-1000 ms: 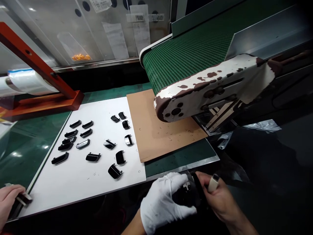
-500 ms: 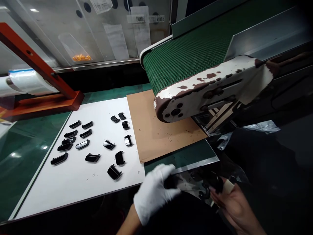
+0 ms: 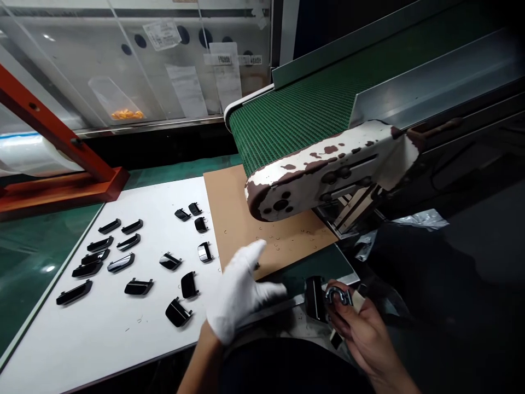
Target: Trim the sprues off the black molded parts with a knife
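Observation:
My left hand (image 3: 235, 293), in a white glove, hovers over the edge between the white sheet and the cardboard. Its fingers are stretched out and the thumb is apart. My bare right hand (image 3: 363, 334) is closed beyond the table's front edge. A glossy black plastic part (image 3: 314, 298) is gripped in it, with a curved, hook-like piece (image 3: 338, 295) by the thumb. A pale strip with dark ends (image 3: 357, 301) also sticks out of that hand; its kind is unclear. Similar black parts (image 3: 138, 287) lie spread over the white sheet (image 3: 94, 339), left of my gloved hand.
A green conveyor belt (image 3: 295, 123) with a chipped white end housing (image 3: 287, 186) overhangs the cardboard (image 3: 229, 213). Small curved scraps dot the cardboard. An orange stand (image 3: 98, 186) with a clear film roll (image 3: 33, 153) is at left. Crumpled plastic (image 3: 422, 219) lies at right.
My left hand has moved left and up, its fingers reaching over the cardboard. My right hand has lifted the black part into clearer view. The camera view has shifted.

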`<act>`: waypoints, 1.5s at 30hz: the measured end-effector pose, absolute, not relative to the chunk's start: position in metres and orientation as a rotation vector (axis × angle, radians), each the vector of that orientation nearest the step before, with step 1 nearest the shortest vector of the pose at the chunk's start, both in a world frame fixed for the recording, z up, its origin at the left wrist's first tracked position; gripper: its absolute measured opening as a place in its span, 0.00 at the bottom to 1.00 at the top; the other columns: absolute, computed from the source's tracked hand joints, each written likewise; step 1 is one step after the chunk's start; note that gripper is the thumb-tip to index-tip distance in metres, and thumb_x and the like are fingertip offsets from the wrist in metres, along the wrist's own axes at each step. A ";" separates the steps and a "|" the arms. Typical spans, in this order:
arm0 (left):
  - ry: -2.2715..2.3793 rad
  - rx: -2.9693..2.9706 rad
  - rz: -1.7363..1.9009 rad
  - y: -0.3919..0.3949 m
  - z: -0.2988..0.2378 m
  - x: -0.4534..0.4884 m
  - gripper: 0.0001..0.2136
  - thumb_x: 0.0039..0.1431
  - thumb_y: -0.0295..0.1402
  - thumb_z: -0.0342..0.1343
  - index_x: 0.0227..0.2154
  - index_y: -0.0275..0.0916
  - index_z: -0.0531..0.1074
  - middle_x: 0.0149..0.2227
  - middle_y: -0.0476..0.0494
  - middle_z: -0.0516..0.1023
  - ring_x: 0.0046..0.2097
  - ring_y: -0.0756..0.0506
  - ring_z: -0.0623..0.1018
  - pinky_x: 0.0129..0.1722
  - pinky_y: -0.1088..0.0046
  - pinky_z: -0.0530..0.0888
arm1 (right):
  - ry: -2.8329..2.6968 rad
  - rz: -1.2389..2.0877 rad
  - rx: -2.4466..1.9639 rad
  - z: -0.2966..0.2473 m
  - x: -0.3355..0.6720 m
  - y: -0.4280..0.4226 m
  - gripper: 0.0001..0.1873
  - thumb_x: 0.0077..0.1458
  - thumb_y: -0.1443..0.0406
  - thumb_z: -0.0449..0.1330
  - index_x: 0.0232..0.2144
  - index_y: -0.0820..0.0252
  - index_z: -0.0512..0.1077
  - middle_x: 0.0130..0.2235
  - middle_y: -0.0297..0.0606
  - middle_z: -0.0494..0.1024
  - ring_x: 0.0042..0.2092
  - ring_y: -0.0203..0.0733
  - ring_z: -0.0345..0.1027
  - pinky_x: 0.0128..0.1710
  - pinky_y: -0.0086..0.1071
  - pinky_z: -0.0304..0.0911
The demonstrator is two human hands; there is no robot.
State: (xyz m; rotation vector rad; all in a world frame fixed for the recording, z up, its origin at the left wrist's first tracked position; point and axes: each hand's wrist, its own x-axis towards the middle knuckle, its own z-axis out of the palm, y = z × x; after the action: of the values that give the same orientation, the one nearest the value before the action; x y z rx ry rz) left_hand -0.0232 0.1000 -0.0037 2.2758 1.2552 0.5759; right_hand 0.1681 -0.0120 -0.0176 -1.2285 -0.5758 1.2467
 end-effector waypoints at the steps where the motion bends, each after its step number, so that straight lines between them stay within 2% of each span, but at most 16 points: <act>1: 1.116 2.247 0.614 0.088 0.001 -0.019 0.48 0.37 0.45 0.74 0.61 0.42 0.57 0.57 0.37 0.72 0.56 0.34 0.74 0.56 0.57 0.72 | -0.594 1.251 -1.231 -0.019 0.168 -0.012 0.21 0.46 0.50 0.68 0.22 0.59 0.68 0.20 0.24 0.52 0.21 0.28 0.41 0.18 0.25 0.40; 3: 0.798 2.144 0.702 0.069 0.007 -0.008 0.55 0.29 0.44 0.77 0.63 0.44 0.55 0.56 0.38 0.72 0.55 0.35 0.74 0.56 0.61 0.72 | -0.639 1.271 -1.236 -0.024 0.167 -0.012 0.21 0.48 0.50 0.67 0.22 0.59 0.68 0.21 0.24 0.51 0.21 0.29 0.41 0.19 0.26 0.38; 4: 0.679 2.092 0.741 0.064 0.008 -0.002 0.56 0.28 0.42 0.77 0.63 0.44 0.55 0.54 0.38 0.73 0.54 0.35 0.75 0.55 0.61 0.73 | -0.664 1.286 -1.237 -0.026 0.166 -0.012 0.20 0.49 0.50 0.66 0.22 0.60 0.68 0.21 0.24 0.51 0.21 0.29 0.40 0.19 0.26 0.38; 9: 0.634 2.039 0.785 0.061 0.002 0.010 0.44 0.40 0.40 0.74 0.60 0.43 0.59 0.44 0.42 0.78 0.43 0.40 0.80 0.45 0.66 0.77 | -0.734 1.303 -1.249 -0.032 0.166 -0.013 0.19 0.52 0.52 0.65 0.22 0.59 0.70 0.21 0.26 0.53 0.22 0.30 0.43 0.21 0.28 0.39; 13: 0.704 2.128 0.758 0.062 -0.003 0.006 0.40 0.44 0.40 0.72 0.60 0.42 0.60 0.45 0.40 0.78 0.44 0.40 0.79 0.46 0.64 0.76 | -0.754 1.302 -1.260 -0.035 0.166 -0.014 0.20 0.52 0.51 0.64 0.21 0.60 0.68 0.20 0.25 0.54 0.22 0.29 0.43 0.20 0.27 0.40; 17: 0.653 2.118 0.788 0.061 -0.004 0.004 0.39 0.45 0.42 0.71 0.59 0.43 0.61 0.46 0.41 0.78 0.45 0.41 0.79 0.47 0.66 0.76 | -0.762 1.297 -1.296 -0.041 0.167 -0.013 0.21 0.49 0.49 0.66 0.22 0.61 0.71 0.19 0.25 0.54 0.20 0.28 0.43 0.19 0.25 0.42; 20: 0.709 2.161 0.820 0.063 -0.007 0.005 0.39 0.45 0.41 0.72 0.59 0.43 0.60 0.46 0.41 0.77 0.45 0.42 0.79 0.46 0.67 0.77 | -0.739 1.231 -1.372 -0.041 0.172 -0.012 0.21 0.49 0.48 0.65 0.27 0.61 0.76 0.18 0.25 0.54 0.20 0.29 0.45 0.18 0.25 0.42; 24: 0.791 2.322 0.823 0.067 -0.014 0.003 0.41 0.44 0.33 0.73 0.60 0.43 0.58 0.49 0.38 0.76 0.48 0.39 0.78 0.48 0.62 0.77 | -0.760 1.074 -1.496 -0.033 0.182 -0.011 0.23 0.54 0.47 0.60 0.41 0.58 0.78 0.20 0.30 0.67 0.18 0.30 0.50 0.16 0.26 0.48; 27: 0.792 2.383 0.824 0.067 -0.019 0.000 0.39 0.46 0.28 0.71 0.60 0.42 0.57 0.50 0.37 0.77 0.51 0.37 0.77 0.52 0.57 0.75 | -0.926 1.020 -1.667 -0.025 0.183 -0.009 0.23 0.50 0.49 0.65 0.42 0.57 0.78 0.26 0.35 0.76 0.22 0.35 0.62 0.24 0.30 0.61; 29: 0.783 2.414 0.842 0.065 -0.024 -0.002 0.38 0.49 0.28 0.69 0.60 0.42 0.57 0.51 0.37 0.77 0.52 0.38 0.77 0.56 0.56 0.72 | -1.010 1.096 -1.732 -0.020 0.180 -0.006 0.23 0.49 0.49 0.65 0.42 0.58 0.79 0.27 0.37 0.78 0.25 0.38 0.66 0.27 0.31 0.64; 31: 0.787 2.434 0.873 0.061 -0.032 -0.003 0.36 0.51 0.31 0.68 0.60 0.41 0.57 0.52 0.36 0.76 0.52 0.39 0.77 0.57 0.57 0.71 | -1.045 1.206 -1.726 -0.018 0.177 -0.004 0.24 0.51 0.47 0.62 0.39 0.60 0.79 0.27 0.38 0.79 0.20 0.35 0.62 0.22 0.30 0.60; 33: 0.811 2.441 0.918 0.055 -0.043 -0.001 0.33 0.54 0.35 0.66 0.60 0.40 0.58 0.51 0.36 0.77 0.52 0.38 0.78 0.56 0.58 0.73 | -1.057 1.272 -1.697 -0.017 0.176 -0.004 0.25 0.53 0.45 0.59 0.32 0.61 0.79 0.24 0.37 0.77 0.16 0.29 0.52 0.17 0.29 0.52; 36: 0.830 2.445 1.007 0.044 -0.058 0.003 0.30 0.57 0.38 0.63 0.59 0.39 0.59 0.50 0.35 0.78 0.51 0.39 0.78 0.55 0.59 0.74 | -1.078 1.357 -1.650 -0.018 0.179 -0.009 0.28 0.53 0.44 0.58 0.23 0.63 0.76 0.19 0.34 0.71 0.15 0.26 0.47 0.16 0.27 0.45; 40: 0.768 2.470 1.135 0.028 -0.072 0.010 0.28 0.61 0.38 0.58 0.60 0.36 0.57 0.48 0.36 0.80 0.51 0.41 0.79 0.58 0.61 0.72 | -0.948 1.476 -1.599 -0.023 0.188 -0.024 0.26 0.50 0.45 0.62 0.29 0.64 0.76 0.15 0.29 0.65 0.15 0.25 0.44 0.15 0.25 0.37; 42: 0.744 2.482 1.184 0.021 -0.075 0.013 0.27 0.62 0.37 0.57 0.60 0.34 0.58 0.48 0.36 0.80 0.51 0.41 0.79 0.58 0.61 0.71 | -0.873 1.531 -1.543 -0.028 0.192 -0.031 0.25 0.50 0.47 0.64 0.33 0.64 0.77 0.15 0.28 0.65 0.15 0.24 0.43 0.15 0.25 0.36; 45: 0.752 2.481 1.224 0.013 -0.080 0.017 0.24 0.62 0.36 0.56 0.58 0.32 0.61 0.47 0.33 0.80 0.51 0.40 0.79 0.58 0.60 0.72 | -0.854 1.574 -1.447 -0.042 0.200 -0.035 0.23 0.50 0.49 0.66 0.33 0.65 0.77 0.14 0.27 0.63 0.15 0.24 0.45 0.15 0.24 0.35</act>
State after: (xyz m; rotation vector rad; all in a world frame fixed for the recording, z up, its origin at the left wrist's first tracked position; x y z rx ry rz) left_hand 0.0165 0.0133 -0.0801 2.4806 0.7517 1.2236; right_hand 0.2002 -0.0354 -0.0417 -1.4471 -0.8536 1.5745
